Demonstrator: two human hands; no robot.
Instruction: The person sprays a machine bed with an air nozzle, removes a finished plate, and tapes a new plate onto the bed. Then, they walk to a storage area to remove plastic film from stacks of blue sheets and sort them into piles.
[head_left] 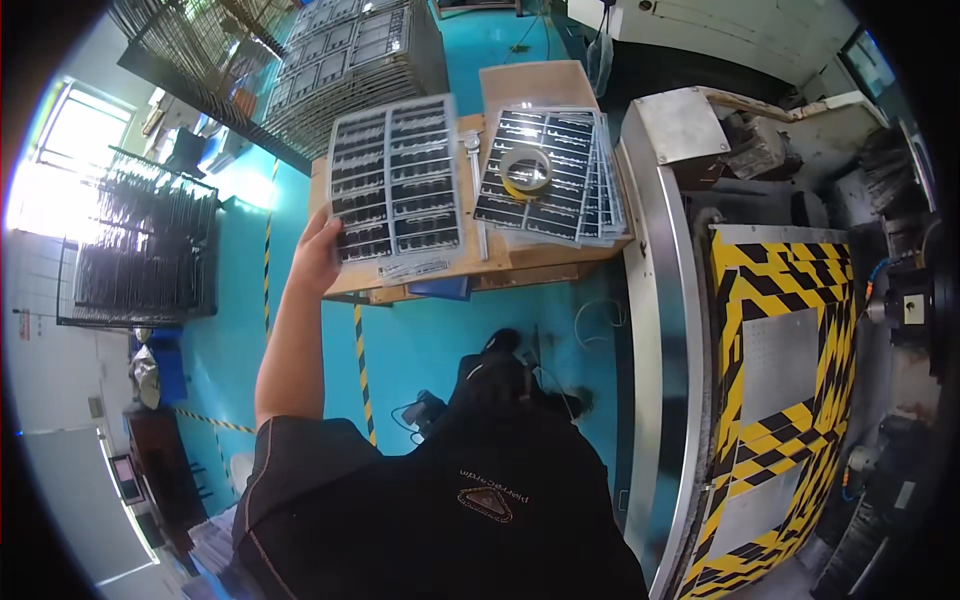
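My left hand [318, 252] grips the lower left edge of a flat panel [425, 175], a pale frame with rows of black strips in two columns. It is held over the left side of a wooden table [520, 262]. Right of it, a long slim metal tool [474, 150] lies on the table; it looks like a caliper. Farther right is a pile of similar panels [555, 215], fanned at its right side. On that pile rests a roll of tape [506, 160], with something yellow under it. My right hand is out of sight.
To the right stands a machine with a yellow-and-black striped panel [735, 300] and a white metal edge [660, 260]. Stacked grey frames [400, 60] stand beyond the table. A wire rack [150, 240] is at the left. Striped tape [362, 365] marks the turquoise floor [400, 345].
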